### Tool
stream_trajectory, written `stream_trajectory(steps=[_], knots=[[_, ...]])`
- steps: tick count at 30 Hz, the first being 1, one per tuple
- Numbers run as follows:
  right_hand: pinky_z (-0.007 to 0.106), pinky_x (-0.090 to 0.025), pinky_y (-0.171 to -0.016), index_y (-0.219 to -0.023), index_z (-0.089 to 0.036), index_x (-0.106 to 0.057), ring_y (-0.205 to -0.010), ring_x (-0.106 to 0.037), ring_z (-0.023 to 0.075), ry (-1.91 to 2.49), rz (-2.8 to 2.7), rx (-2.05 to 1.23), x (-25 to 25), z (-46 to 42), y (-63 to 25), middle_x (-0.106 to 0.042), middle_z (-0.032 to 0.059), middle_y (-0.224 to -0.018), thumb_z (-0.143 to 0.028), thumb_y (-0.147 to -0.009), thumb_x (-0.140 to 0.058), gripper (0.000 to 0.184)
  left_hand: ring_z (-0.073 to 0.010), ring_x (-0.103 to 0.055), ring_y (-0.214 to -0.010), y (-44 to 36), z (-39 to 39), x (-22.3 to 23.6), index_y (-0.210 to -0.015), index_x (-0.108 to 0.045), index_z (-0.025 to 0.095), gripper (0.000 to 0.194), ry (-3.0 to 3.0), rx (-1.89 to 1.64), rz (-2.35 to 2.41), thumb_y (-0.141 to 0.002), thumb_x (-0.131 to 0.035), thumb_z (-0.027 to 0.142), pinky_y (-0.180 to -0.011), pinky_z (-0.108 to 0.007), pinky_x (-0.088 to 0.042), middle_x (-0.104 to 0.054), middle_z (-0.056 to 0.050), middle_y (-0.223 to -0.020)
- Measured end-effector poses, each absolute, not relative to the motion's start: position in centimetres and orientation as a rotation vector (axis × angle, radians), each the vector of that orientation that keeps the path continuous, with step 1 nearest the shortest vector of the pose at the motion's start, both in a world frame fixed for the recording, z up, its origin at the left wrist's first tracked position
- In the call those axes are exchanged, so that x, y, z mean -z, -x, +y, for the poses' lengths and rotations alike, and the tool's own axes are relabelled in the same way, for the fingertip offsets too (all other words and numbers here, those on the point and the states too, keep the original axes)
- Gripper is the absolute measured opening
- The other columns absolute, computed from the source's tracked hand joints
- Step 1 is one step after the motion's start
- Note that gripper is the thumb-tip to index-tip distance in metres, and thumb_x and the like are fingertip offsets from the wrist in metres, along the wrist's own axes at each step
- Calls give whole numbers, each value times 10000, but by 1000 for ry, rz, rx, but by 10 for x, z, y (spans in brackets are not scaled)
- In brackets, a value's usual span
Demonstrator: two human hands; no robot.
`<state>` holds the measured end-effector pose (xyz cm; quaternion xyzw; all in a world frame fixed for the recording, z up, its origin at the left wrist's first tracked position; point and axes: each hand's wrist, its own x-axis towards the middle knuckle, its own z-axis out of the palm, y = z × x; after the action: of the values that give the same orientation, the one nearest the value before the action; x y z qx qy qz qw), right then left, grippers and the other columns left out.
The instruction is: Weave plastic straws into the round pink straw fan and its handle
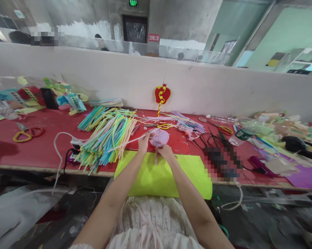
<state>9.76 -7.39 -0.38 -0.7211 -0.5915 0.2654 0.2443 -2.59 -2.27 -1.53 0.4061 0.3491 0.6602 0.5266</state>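
A lilac round piece (pixel 161 137), apparently wound from fuzzy pipe cleaners, is held above the table in front of me. My left hand (pixel 143 141) pinches a pale lilac pipe cleaner (pixel 128 141) at the piece's left edge; its loose length reaches left over the big bundle of pipe cleaners (pixel 106 138). At the bottom edge of the piece, my right hand (pixel 165 151) is closed on it, and a short stem (pixel 156 158) hangs below. The right fingertips are partly hidden. A bright yellow-green sheet (pixel 161 176) lies under my forearms, draping over the table edge.
Behind stands a red and yellow fan-shaped ornament (pixel 162 95), against the white partition (pixel 114 76). Yellow-handled scissors (pixel 163 126) and lilac pipe cleaners (pixel 189 122) lie beyond my hands. More scissors (pixel 26 133) rest at left; a plastic bottle (pixel 240 136) and cables are at right.
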Motion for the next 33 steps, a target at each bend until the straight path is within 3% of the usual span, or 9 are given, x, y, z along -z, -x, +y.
stream_trajectory(steps=[4,10,17,21,28,33], knots=[[224,-378,-476,-622,-162,-606,-493,-535,121,1594,-1215,-1267,15,-69,-102,-603,32,-557,-364,-634,-629,204,-148,-621,-727,27,-23,13,-935,-637,155,321,-938,-1576,799,-734,-539,385,-686,-285,-486,-670,-69,-838],[198,-258,-355,-596,-168,-523,-367,-393,64,1234,-743,-1616,17,-63,-107,-490,-32,-450,-376,-673,-581,230,-165,-625,-775,26,-22,15,-904,-644,152,313,-951,-1582,764,-710,-565,385,-746,-317,-482,-672,-70,-856],[194,-255,-361,-581,-166,-513,-369,-361,55,1203,-848,-1518,9,-42,-121,-438,-58,-417,-346,-634,-609,211,-182,-630,-756,24,-22,17,-858,-658,127,346,-958,-1515,787,-679,-588,415,-794,-369,-468,-678,-79,-811],[181,-214,-348,-656,-156,-569,-396,-355,43,1046,-861,-1528,14,-42,-129,-478,-51,-479,-351,-584,-664,229,-175,-625,-763,21,-28,10,-837,-662,147,299,-1147,-1498,828,-609,-669,340,-795,-350,-467,-675,-63,-809],[174,-334,-436,-642,-159,-588,-484,-437,55,911,-833,-1453,13,-43,-129,-541,-27,-555,-371,-571,-683,242,-163,-619,-717,18,-34,6,-774,-659,163,218,-1317,-1381,835,-597,-682,288,-758,-330,-479,-672,-43,-761],[189,-263,-369,-668,-156,-607,-396,-372,45,913,-945,-1405,10,-41,-133,-550,-19,-533,-355,-611,-630,208,-159,-615,-749,20,-31,9,-791,-656,163,224,-1341,-1352,857,-618,-668,305,-780,-331,-476,-672,-54,-813]])
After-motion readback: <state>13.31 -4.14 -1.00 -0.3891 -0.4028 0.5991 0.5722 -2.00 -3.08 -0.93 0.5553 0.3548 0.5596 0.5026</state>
